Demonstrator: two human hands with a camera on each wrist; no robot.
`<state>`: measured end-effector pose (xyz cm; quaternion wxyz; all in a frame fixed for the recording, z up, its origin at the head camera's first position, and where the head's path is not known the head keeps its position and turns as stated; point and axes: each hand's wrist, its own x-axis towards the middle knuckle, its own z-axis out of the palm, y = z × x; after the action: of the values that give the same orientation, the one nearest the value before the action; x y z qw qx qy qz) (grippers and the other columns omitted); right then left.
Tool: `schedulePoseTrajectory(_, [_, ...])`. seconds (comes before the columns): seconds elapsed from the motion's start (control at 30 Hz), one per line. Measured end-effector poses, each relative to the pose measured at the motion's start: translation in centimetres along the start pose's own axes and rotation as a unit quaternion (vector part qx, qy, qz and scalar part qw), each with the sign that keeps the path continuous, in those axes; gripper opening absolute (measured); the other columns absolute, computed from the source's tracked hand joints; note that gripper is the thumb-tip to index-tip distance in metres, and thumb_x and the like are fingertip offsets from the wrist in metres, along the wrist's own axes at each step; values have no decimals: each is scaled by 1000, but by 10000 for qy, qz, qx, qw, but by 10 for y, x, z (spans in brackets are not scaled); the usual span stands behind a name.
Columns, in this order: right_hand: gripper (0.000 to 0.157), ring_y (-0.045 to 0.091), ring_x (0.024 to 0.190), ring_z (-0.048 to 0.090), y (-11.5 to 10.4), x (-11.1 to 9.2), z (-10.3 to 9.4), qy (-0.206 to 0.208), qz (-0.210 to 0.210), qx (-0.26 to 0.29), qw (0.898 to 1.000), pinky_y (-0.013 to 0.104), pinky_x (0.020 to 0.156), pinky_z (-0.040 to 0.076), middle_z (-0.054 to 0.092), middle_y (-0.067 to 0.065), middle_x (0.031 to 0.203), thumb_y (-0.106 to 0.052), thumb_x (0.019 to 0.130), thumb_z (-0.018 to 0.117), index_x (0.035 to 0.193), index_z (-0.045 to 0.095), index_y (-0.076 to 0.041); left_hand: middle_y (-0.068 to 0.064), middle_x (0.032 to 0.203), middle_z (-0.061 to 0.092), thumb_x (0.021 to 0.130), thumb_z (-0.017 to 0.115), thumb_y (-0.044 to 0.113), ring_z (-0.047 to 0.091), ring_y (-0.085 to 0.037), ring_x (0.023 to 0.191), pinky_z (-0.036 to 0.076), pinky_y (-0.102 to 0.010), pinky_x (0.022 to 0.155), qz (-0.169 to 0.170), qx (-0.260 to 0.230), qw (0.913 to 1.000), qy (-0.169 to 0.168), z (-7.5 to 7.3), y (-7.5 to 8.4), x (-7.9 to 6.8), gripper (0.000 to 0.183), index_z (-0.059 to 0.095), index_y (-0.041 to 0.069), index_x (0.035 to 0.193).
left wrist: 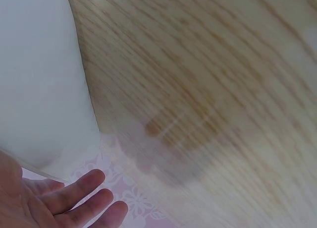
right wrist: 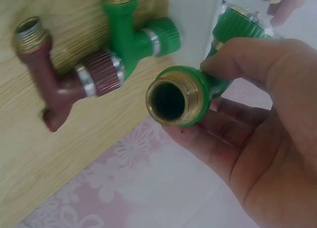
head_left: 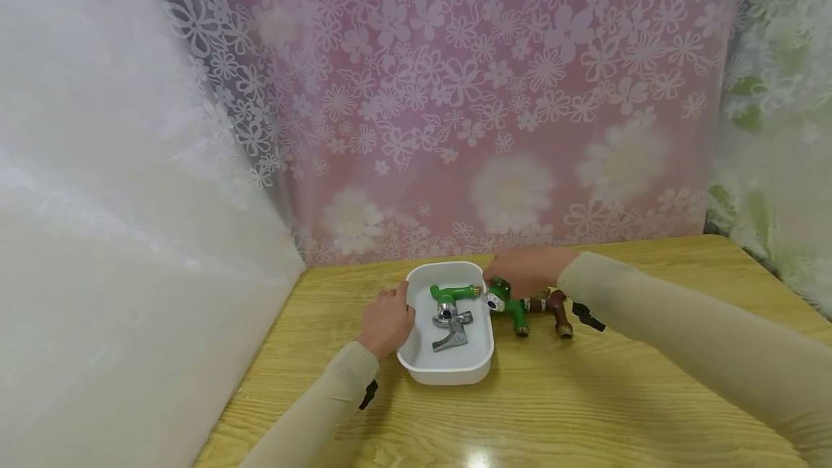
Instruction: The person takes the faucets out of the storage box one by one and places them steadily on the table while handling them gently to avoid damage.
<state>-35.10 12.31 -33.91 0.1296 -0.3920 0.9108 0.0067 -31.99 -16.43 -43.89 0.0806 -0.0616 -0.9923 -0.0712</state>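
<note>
In the head view a white basin [head_left: 448, 375] stands on the wooden table, holding a green tap [head_left: 456, 292] and a chrome tap [head_left: 455, 338]. My left hand [head_left: 388, 322] rests at the basin's left rim; the left wrist view shows its fingers [left wrist: 81, 188] loosely extended beside the white wall. At the right rim, my right hand [head_left: 529, 271] grips another green tap [right wrist: 190, 101] between thumb and fingers. Its brass threaded mouth faces the right wrist camera. Below that hand, a third green tap [head_left: 518, 315] and a brown tap [head_left: 559, 313] lie on the table.
Wooden table [head_left: 585, 396] spreads in front and to both sides of the basin. A pink flowered curtain [head_left: 455, 128] hangs behind it, a white sheet [head_left: 130, 237] is at the left, and a green-patterned sheet [head_left: 780, 128] hangs at the right.
</note>
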Motion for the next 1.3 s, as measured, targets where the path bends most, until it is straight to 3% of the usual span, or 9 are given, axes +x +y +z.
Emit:
schedulePoseTrajectory(0.33, [32,8,79,57,23,-20,12,42,64,5,10000,31,69,51,66,-6,97,1,89,69,115,68,-18,-14,129,66,102,52,25,64,-30,113,58,-48,82,7,-9,10000,5,2,-2,1,49,45,9,148])
schedulePoseTrajectory(0.87, [32,11,86,62,52,-50,30,115,293,287,9991,36,73,53,69,3,111,0,88,69,118,68,-11,-14,133,64,102,49,24,61,-30,119,57,-49,85,-39,-120,9999,-25,2,-2,0,50,44,9,149])
schedulePoseTrajectory(1.1, [35,11,77,53,68,-60,43,131,437,461,9979,34,65,42,67,4,110,3,85,67,117,67,-11,-14,131,65,102,50,25,62,-30,117,57,-48,84,-59,-90,9999,-45,0,-1,-1,50,44,10,149])
schedulePoseTrajectory(1.3, [33,12,85,61,79,-69,52,106,668,537,9963,35,68,50,68,4,110,-3,86,72,119,67,-8,-14,129,66,101,51,24,63,-30,115,58,-47,81,6,-82,10000,44,1,-2,-1,49,45,9,148])
